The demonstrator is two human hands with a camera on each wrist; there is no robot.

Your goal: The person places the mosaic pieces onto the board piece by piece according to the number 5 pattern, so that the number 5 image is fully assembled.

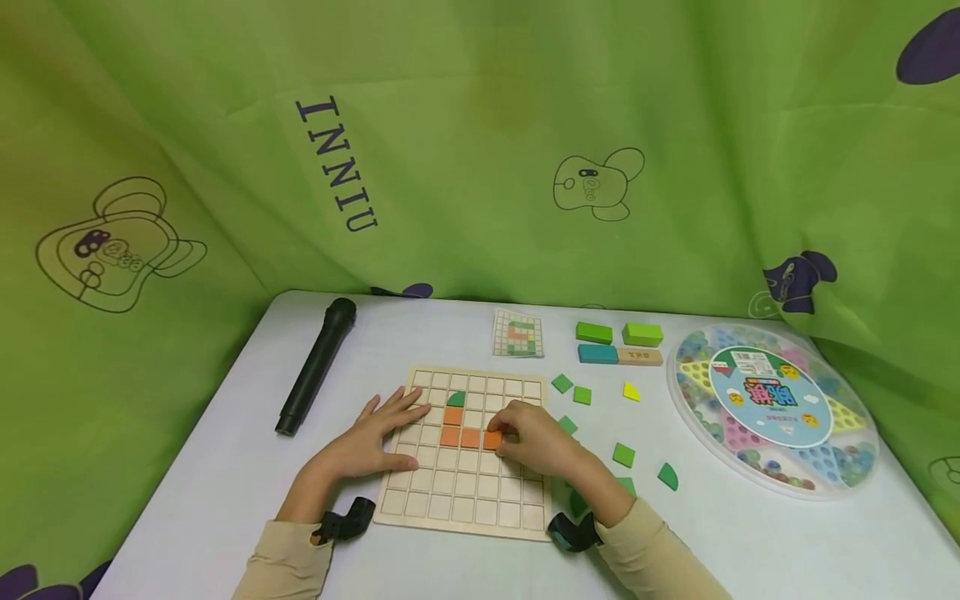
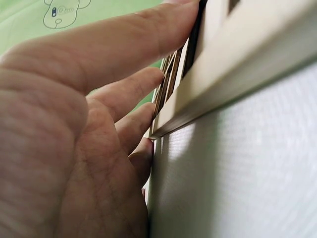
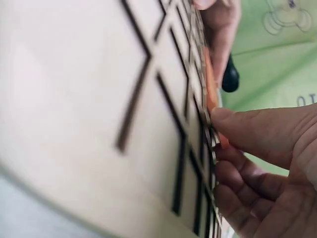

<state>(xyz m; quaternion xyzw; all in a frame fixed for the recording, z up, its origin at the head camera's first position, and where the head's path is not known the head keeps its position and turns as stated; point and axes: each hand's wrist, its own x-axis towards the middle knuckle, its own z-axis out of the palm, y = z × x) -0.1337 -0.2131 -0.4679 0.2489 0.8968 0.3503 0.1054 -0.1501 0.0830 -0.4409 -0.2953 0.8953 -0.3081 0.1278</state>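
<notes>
A wooden grid board (image 1: 465,510) lies on the white table. On its squares sit a green quarter-round tile (image 1: 456,400) and several orange square tiles (image 1: 471,438) in an L shape. My right hand (image 1: 536,437) pinches another orange tile (image 1: 492,440) by its edge, at the right end of the orange row; the right wrist view shows this orange tile (image 3: 224,141) between thumb and fingers, against the board. With fingers spread, my left hand (image 1: 367,442) rests on the left edge of the board, and the left wrist view shows its fingertips along the board's rim (image 2: 171,111).
Loose green tiles (image 1: 624,454) and a yellow piece (image 1: 632,391) lie right of the board. Behind it are a pattern card (image 1: 517,333) and several blocks (image 1: 642,334). A round clear case of beads (image 1: 772,408) lies far right, a black microphone (image 1: 315,367) far left.
</notes>
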